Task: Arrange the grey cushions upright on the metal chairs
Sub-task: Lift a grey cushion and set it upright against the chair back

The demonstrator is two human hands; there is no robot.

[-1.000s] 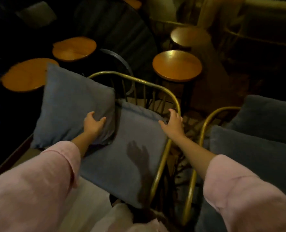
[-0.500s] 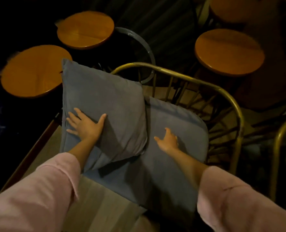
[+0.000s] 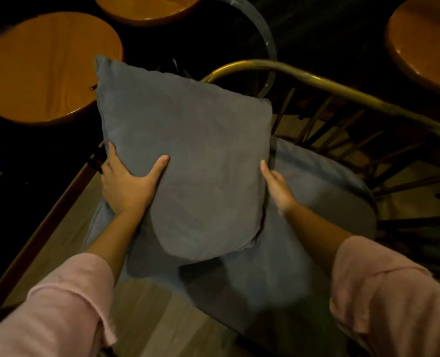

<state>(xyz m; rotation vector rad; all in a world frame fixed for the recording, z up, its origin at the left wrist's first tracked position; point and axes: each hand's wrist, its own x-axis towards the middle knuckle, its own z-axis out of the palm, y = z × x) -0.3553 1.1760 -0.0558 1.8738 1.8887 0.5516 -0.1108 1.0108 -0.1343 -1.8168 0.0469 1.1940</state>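
A grey cushion [image 3: 188, 155] stands tilted over the grey seat pad [image 3: 311, 215] of a brass-coloured metal chair [image 3: 342, 91]. My left hand [image 3: 128, 186] grips the cushion's left edge, thumb across its front. My right hand [image 3: 278, 186] presses flat against its right edge, fingers behind it. Both arms wear pink sleeves. The cushion's lower corner rests on the seat pad, and its top leans toward the chair's left side.
Round wooden stools stand behind the chair: one at the left [image 3: 46, 68], one at the top [image 3: 146, 6], one at the right [image 3: 427, 45]. A dark metal hoop [image 3: 262, 34] curves behind the chair back. Pale wooden floor [image 3: 157, 318] shows below.
My right hand has left the seat pad and come to the cushion's right edge. My left hand has slid to the left edge. The cushion now stands more upright, nearer the seat's middle.
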